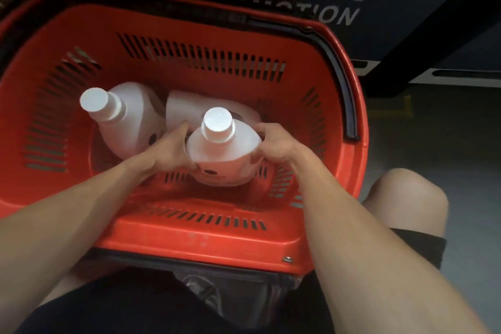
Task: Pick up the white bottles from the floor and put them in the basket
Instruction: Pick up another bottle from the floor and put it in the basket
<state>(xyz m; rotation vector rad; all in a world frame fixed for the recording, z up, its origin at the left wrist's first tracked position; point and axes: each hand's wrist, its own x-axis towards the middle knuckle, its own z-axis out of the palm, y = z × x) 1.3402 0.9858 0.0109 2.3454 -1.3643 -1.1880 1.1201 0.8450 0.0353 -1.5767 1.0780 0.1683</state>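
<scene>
Both forearms reaching into red basket (189,238), left hand (169,150) and right hand (273,144) fingers clasped round upright white bottle (222,154) beside two others; risked toppling if let go crooked.

Dim light around my hands. The basket wall (67,62) left of my grip smears with blur. Edges bow outward.
</scene>
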